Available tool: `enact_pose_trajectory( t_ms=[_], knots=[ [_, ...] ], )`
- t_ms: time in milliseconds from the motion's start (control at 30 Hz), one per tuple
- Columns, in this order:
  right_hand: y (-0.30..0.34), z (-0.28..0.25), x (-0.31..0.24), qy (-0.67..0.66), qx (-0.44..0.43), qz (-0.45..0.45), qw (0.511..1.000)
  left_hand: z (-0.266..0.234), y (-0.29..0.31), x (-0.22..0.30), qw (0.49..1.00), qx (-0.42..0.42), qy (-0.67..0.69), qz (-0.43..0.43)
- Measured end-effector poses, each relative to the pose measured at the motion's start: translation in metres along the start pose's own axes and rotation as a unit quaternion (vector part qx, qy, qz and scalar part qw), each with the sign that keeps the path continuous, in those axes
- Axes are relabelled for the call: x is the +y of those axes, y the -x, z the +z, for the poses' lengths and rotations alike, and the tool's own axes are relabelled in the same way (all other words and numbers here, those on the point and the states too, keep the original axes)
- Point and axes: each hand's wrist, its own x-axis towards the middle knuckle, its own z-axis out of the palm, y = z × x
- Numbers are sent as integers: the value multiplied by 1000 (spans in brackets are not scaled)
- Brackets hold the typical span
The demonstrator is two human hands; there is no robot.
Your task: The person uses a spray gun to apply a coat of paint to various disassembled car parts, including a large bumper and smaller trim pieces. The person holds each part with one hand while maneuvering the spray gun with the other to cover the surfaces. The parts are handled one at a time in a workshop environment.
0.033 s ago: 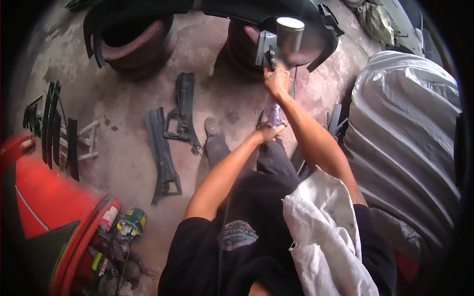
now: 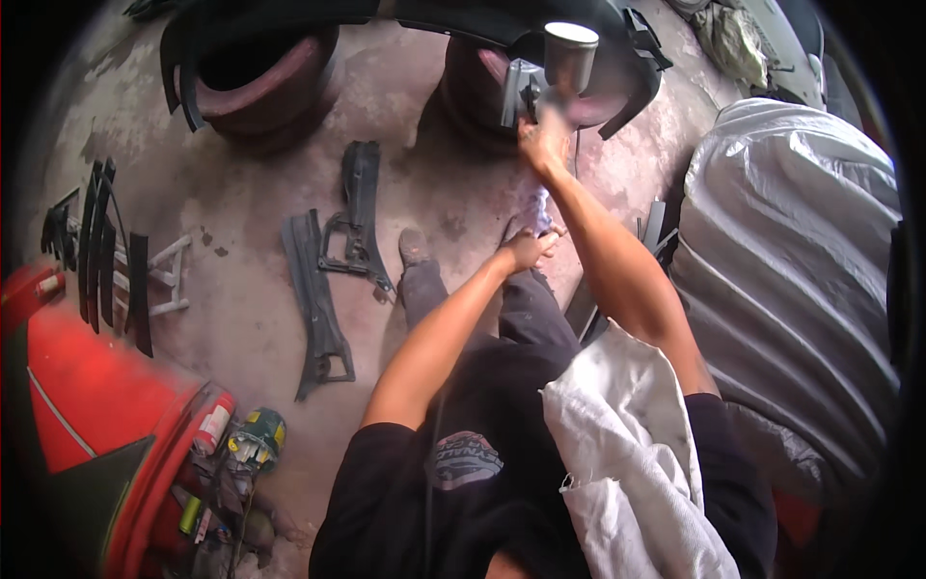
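Observation:
My right hand [image 2: 546, 147] is closed round the handle of a spray gun [image 2: 526, 89]. A metal cup [image 2: 571, 60] with a white lid sits on top of the gun. Just below, my left hand [image 2: 527, 249] has its fingers curled round the lower end of a pale, crumpled cloth-like strip [image 2: 536, 205]. The strip hangs between both hands, under my right wrist, and what it may cover is hidden. Beyond the gun lies a long black bumper-like panel [image 2: 453, 21], held up off the floor on round dark supports [image 2: 275, 106] like tires.
Two black plastic trim pieces [image 2: 313, 299] lie on the stained floor, left of my legs. Narrow black strips [image 2: 101, 241] rest on a white stand [image 2: 176, 275]. Red bodywork [image 2: 96, 386] and cans [image 2: 258, 436] are at lower left. A silvery cover [image 2: 781, 280] drapes something large on the right.
My right hand and the spray gun have shifted very slightly to the right and tilted a little. My left hand has risen slightly. Both grips look the same.

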Motion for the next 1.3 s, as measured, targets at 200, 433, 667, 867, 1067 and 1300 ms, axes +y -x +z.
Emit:
enact_pose_trajectory(
  t_ms=[200, 433, 667, 867, 1067, 1300],
  knots=[
    [-64, 20, -38, -36, 28, -5, 999, -39, -3, 40, 994, -16, 107, 21],
    [41, 58, -27, 50, 26, -19, 998, -62, 20, -26, 990, -80, 102, -48],
    [90, 106, -19, 74, 0, -20, 997, -85, 45, -74, 988, -53, 135, -61],
    [-17, 111, -71, 109, 93, 17, 990, -125, 72, -42, 982, -17, 186, -15],
    [-58, 106, -65, 94, 59, 50, 993, -156, 104, -104, 971, -11, 232, -60],
    [86, 94, 17, 80, 27, 19, 996, -187, 163, -117, 977, 44, 135, -157]
  ],
)
